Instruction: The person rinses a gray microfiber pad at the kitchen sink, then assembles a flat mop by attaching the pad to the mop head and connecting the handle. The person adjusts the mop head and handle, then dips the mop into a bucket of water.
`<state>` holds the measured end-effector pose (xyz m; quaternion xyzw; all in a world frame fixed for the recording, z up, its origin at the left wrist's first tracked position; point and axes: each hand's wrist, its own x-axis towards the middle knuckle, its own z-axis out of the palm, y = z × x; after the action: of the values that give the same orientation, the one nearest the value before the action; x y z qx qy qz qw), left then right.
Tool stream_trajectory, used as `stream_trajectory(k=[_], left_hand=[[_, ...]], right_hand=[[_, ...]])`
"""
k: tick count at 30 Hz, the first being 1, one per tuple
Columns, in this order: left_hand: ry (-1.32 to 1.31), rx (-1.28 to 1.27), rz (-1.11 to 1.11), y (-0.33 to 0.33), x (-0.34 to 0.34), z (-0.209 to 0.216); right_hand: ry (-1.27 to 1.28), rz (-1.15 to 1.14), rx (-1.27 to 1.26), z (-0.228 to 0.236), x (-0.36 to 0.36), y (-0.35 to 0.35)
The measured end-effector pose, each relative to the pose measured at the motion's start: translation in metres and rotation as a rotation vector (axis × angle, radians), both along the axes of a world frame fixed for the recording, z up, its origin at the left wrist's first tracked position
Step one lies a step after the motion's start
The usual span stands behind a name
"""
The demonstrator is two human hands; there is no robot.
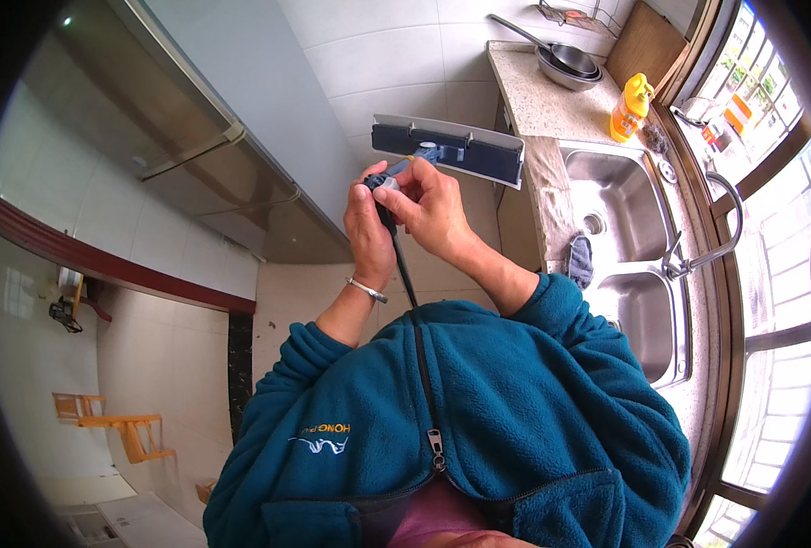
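Note:
Both of my hands are at the joint of a flat mop, in front of my chest. Its wide rectangular head [487, 157], dark with a pale rim, is raised and tilted beyond my fingers. A thin dark pole [404, 268] runs from the joint back toward my jacket. My left hand [369, 226], with a bracelet at the wrist, is wrapped round the pole's upper end. With thumb and bent fingers, my right hand [437, 212] grips the grey fitting [385, 183] there. Parts of the joint are hidden by my fingers.
On the right is a double steel sink [620, 205] with a curved faucet [739, 219]. A dark cloth [580, 260] hangs at its near edge. The counter [529, 82] bears pans [570, 66] and a yellow bottle [631, 108]. A grey fridge [241, 119] stands left; a wooden chair [131, 434] is farther off.

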<state>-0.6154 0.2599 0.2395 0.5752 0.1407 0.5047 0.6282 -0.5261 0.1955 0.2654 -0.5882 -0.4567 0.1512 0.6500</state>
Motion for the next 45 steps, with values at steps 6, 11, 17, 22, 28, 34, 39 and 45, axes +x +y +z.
stream_trajectory(k=[6,11,17,22,28,34,39,45], left_hand=[[0.132,0.111,0.148,-0.004,0.006,-0.01],[0.21,0.365,0.283,-0.002,0.008,-0.016],[0.077,0.108,0.021,0.003,-0.001,-0.001],[0.083,0.133,-0.002,0.001,0.001,0.009],[-0.023,0.046,-0.074,-0.002,0.002,0.003],[-0.078,-0.046,-0.127,-0.003,0.007,0.006],[-0.053,-0.08,-0.128,0.037,-0.009,0.027],[0.072,-0.148,-0.028,0.093,-0.019,0.031]], right_hand=[[0.397,0.125,-0.074,0.003,0.003,0.002],[0.698,0.3,-0.145,0.0,0.015,0.003],[-0.43,0.066,0.071,0.005,0.031,-0.002],[-0.382,0.099,0.052,0.004,0.025,0.0],[-0.135,-0.001,0.075,0.0,0.003,0.001],[-0.056,0.028,0.031,-0.002,0.006,-0.003],[0.039,0.012,0.073,-0.019,0.056,-0.033],[0.054,-0.249,-0.211,-0.066,0.118,-0.075]])
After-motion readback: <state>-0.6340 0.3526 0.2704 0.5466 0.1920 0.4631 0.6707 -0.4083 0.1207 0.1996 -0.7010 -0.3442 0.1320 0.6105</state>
